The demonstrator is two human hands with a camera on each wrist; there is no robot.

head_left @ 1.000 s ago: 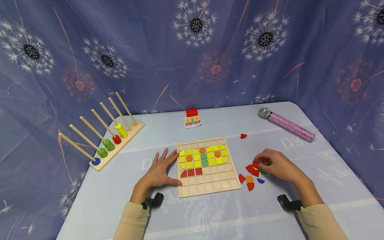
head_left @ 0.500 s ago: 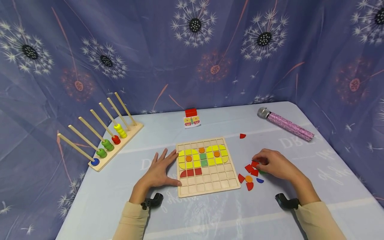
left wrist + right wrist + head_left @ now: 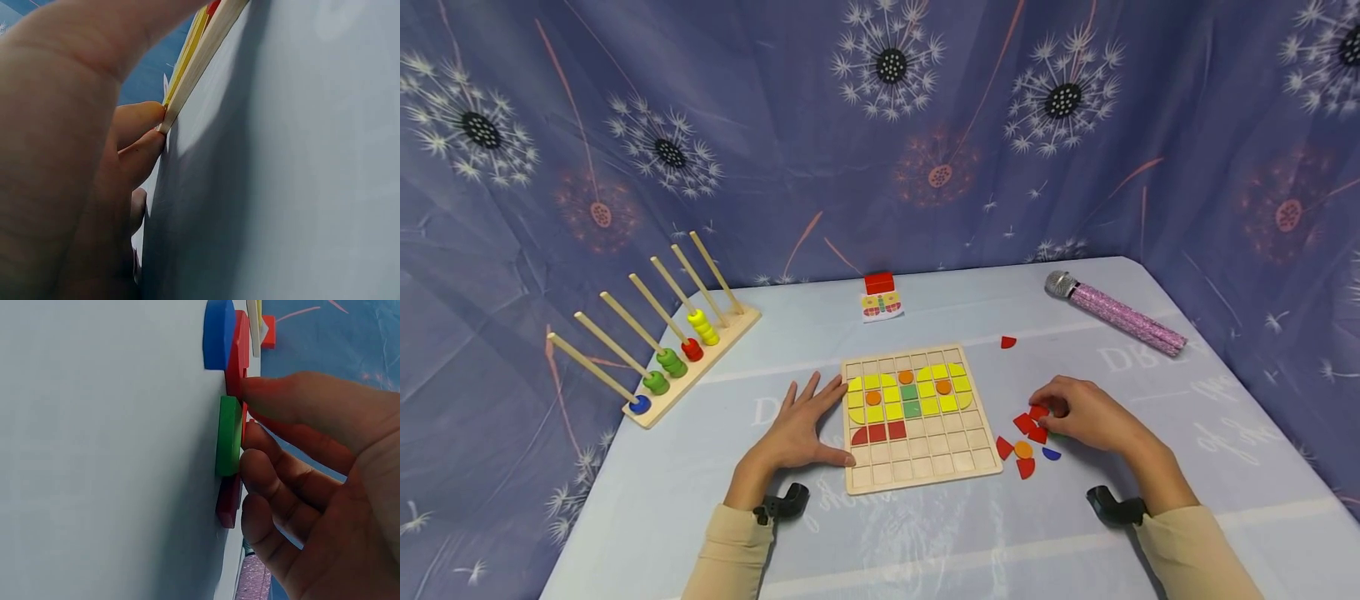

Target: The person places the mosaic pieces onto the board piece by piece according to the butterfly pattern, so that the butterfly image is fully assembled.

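Observation:
A square wooden grid board lies mid-table, with yellow, orange, green and dark red pieces set in its cells. My left hand is spread at its left side, thumb and fingertips on the edge; the left wrist view shows fingertips against the wooden rim. My right hand is bent over the loose pieces right of the board, its thumb and forefinger pinching a red piece. Beneath that hand lies a green piece, mostly hidden in the head view. Beside it are a blue half-round piece and an orange disc.
An abacus rack with upright pegs and coloured beads stands at the left. Behind the board is a picture card against a red block. A pink glittery microphone lies back right; a lone red quarter-round piece lies nearer.
The right hand has shifted slightly left over the loose pieces, its fingers staying at the red ones. The left hand and board have not moved.

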